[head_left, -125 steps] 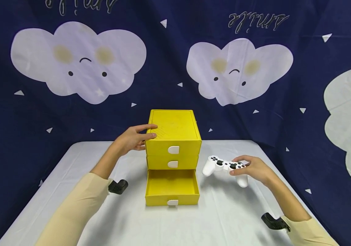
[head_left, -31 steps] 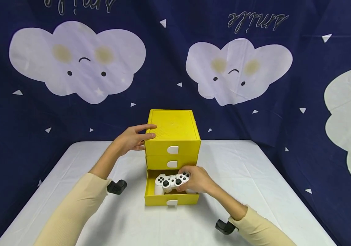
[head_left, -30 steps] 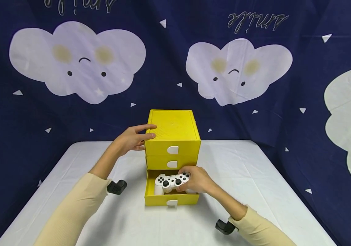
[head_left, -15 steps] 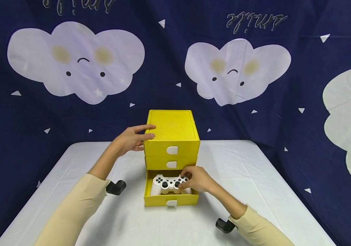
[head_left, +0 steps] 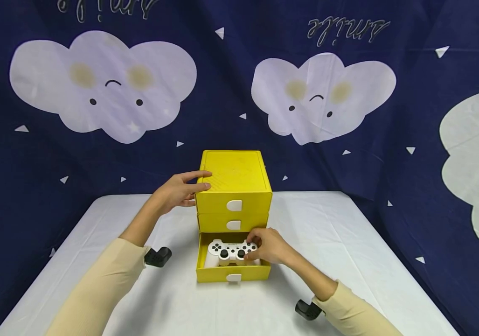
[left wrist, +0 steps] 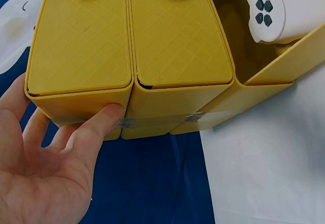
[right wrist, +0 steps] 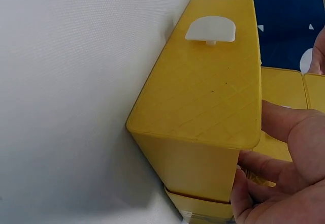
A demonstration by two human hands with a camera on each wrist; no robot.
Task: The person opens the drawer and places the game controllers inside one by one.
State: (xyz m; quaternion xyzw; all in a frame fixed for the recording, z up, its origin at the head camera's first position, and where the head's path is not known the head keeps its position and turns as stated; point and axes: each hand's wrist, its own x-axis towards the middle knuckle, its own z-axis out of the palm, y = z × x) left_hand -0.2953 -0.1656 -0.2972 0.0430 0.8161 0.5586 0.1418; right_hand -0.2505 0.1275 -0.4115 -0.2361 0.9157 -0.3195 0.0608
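Note:
A yellow cabinet (head_left: pixel 235 170) with white tabs on its drawers stands on the table. My left hand (head_left: pixel 174 190) rests straight fingers on its top left edge; in the left wrist view a fingertip of this hand (left wrist: pixel 51 178) touches the side wall. The bottom drawer (head_left: pixel 211 276) is pulled out. Inside it lies a white game controller (head_left: pixel 232 252), level, sticks up. Over its right end, my right hand (head_left: pixel 269 245) holds it between thumb and fingers. In the right wrist view the drawer front (right wrist: pixel 203 87) hides the controller from sight.
A white cloth covers the table (head_left: pixel 319 280). Behind hangs a dark blue curtain (head_left: pixel 222 93) printed with clouds. The two upper drawers are closed. Black devices sit at both wrists, the left device (head_left: pixel 158 256) beside the cabinet and the right device (head_left: pixel 308 309) nearer the front.
My right hand has brought the game controller leftward from beside the cabinet into the bottom drawer. There it has gone from tilted to level. My left hand has stayed on the cabinet.

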